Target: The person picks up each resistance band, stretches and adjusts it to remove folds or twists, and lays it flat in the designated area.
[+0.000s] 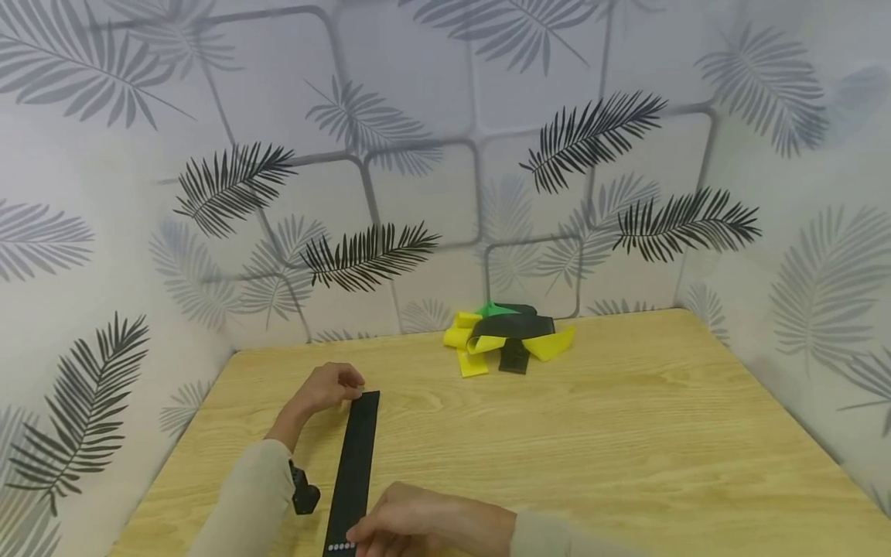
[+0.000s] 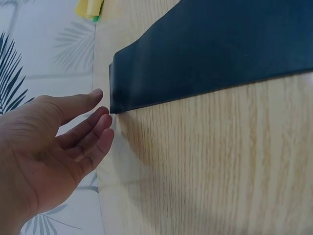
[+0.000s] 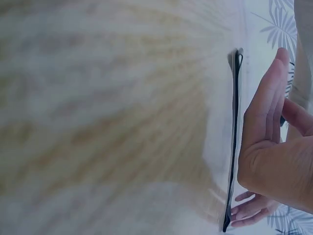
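A long black elastic band (image 1: pixel 353 472), apparently folded over in layers, lies lengthwise on the wooden table. Pale round marks show at its near end. By the band's far end is my left hand (image 1: pixel 332 386); in the left wrist view its loosely bent fingertips (image 2: pixel 103 120) come right up to a corner of the black band (image 2: pixel 205 54), thumb apart from the fingers. My right hand (image 1: pixel 425 514) overlaps the near end of the band in the head view. Seen from the right wrist, that hand (image 3: pixel 266 127) has its fingers extended together above the band, which appears edge-on.
Toward the back of the table (image 1: pixel 592 433) lies a loose pile of yellow bands (image 1: pixel 473 363), black bands (image 1: pixel 515 329) and a green band (image 1: pixel 496 309). Leaf-patterned walls (image 1: pixel 431 193) rise along the table's back and sides. A small black camera (image 1: pixel 304 491) sits on my left wrist.
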### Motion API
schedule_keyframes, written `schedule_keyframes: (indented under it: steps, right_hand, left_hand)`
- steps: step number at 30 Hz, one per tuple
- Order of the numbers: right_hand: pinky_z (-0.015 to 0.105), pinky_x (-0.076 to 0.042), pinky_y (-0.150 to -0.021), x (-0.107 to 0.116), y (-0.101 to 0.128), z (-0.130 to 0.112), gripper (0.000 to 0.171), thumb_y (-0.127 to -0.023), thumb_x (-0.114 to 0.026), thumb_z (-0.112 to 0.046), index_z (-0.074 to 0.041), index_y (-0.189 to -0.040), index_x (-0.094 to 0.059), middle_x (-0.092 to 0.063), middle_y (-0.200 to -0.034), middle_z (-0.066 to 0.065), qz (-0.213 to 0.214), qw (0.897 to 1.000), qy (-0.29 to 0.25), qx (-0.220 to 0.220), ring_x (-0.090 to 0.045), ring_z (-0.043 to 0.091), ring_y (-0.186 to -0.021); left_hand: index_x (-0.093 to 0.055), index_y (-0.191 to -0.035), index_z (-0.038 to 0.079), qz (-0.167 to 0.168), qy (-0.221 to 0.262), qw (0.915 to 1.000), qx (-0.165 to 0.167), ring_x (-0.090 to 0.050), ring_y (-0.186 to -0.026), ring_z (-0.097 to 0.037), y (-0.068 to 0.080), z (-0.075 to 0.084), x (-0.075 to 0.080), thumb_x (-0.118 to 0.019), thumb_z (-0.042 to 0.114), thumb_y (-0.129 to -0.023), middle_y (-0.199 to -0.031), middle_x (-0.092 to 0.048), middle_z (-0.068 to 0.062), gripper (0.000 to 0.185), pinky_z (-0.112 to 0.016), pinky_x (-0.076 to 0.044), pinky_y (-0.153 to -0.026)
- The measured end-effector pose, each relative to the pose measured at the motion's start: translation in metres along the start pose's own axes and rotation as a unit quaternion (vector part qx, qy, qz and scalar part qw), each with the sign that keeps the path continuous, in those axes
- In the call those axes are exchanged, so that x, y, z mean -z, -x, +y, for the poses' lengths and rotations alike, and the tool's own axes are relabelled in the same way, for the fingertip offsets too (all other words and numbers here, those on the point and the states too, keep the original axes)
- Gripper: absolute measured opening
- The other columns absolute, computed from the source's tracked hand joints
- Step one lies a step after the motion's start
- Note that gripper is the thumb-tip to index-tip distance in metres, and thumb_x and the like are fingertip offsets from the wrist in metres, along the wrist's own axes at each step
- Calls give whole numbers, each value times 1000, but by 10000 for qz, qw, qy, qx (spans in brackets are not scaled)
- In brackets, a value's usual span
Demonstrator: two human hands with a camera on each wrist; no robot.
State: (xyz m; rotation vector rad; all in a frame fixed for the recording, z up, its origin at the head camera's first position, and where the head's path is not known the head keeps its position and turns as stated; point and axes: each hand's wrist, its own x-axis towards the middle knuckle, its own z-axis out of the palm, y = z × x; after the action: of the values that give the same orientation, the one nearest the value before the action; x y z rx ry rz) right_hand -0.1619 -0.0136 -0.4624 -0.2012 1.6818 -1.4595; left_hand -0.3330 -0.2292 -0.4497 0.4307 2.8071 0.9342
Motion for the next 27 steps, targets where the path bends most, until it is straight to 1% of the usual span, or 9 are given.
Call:
schedule_keyframes:
  steps: [3,5,8,10,14,18,21,23,27]
  right_hand:
    - [15,-47,-48,7,2,-1,28,-98,-71,-26,-3,-87,-81,-71,-66,-4,-162,9998,-59,98,-62,3,-52]
    - [17,-52,-50,13,2,-1,30,-100,-68,-27,-1,-97,-80,-77,-77,3,-359,9989,-157,252,-66,5,-56]
    - [24,-60,-59,28,1,-1,32,-103,-64,-28,1,-106,-77,-79,-97,16,-560,9960,-335,603,-74,13,-68]
    - [30,-64,-68,39,0,-1,34,-104,-61,-28,3,-112,-74,-77,-107,21,-505,9938,-436,890,-78,19,-78]
    - [40,-64,-81,64,-2,-1,35,-105,-59,-25,6,-118,-71,-77,-109,20,33,9904,-639,1225,-78,26,-90]
    - [42,-64,-83,90,-4,-1,32,-105,-58,-19,8,-120,-68,-77,-109,19,726,9841,-798,1413,-77,28,-94]
    - [42,-64,-84,109,-4,-3,29,-104,-59,-16,8,-119,-68,-77,-109,19,1217,9780,-667,1559,-77,31,-98]
    - [43,-63,-85,122,-3,-6,27,-104,-61,-14,8,-119,-67,-77,-109,20,1541,9734,-554,1604,-76,33,-99]
    - [42,-64,-85,148,0,-10,25,-101,-67,-9,7,-119,-69,-77,-108,20,2347,9583,-339,1592,-76,32,-96]
  left_hand:
    - [-72,-112,0,59,-76,10000,-5,-68,-98,-29,0,2,-2,-71,6,-98,-107,-72,-13,16,-43,-59,-81]
    - [-72,-113,-1,114,-117,9999,-38,-69,-100,-31,-1,4,-3,-70,7,-99,-109,-72,-13,16,-43,-59,-83]
    - [-72,-116,-1,204,-166,9995,-179,-69,-105,-34,-2,10,-6,-67,9,-101,-113,-73,-16,18,-46,-59,-86]
    - [-72,-116,0,273,-158,9992,-250,-68,-108,-36,-4,14,-7,-65,10,-103,-115,-73,-16,18,-48,-59,-89]
    - [-73,-116,3,317,-148,9987,-368,-69,-108,-35,-9,24,-11,-62,12,-104,-116,-73,-15,19,-48,-59,-89]
    - [-71,-119,0,186,193,9987,-424,-72,-99,-31,-12,35,-16,-59,13,-107,-110,-74,-15,22,-44,-61,-81]
    - [-69,-121,-3,18,479,9976,-494,-74,-94,-31,-13,43,-20,-54,13,-109,-105,-74,-16,25,-43,-62,-78]
    - [-69,-121,-3,-51,517,9969,-584,-74,-93,-31,-14,49,-23,-52,14,-110,-103,-74,-16,26,-43,-62,-78]
    - [-69,-121,-2,-119,567,9959,-701,-73,-93,-31,-11,59,-29,-51,15,-111,-103,-74,-15,27,-44,-62,-80]
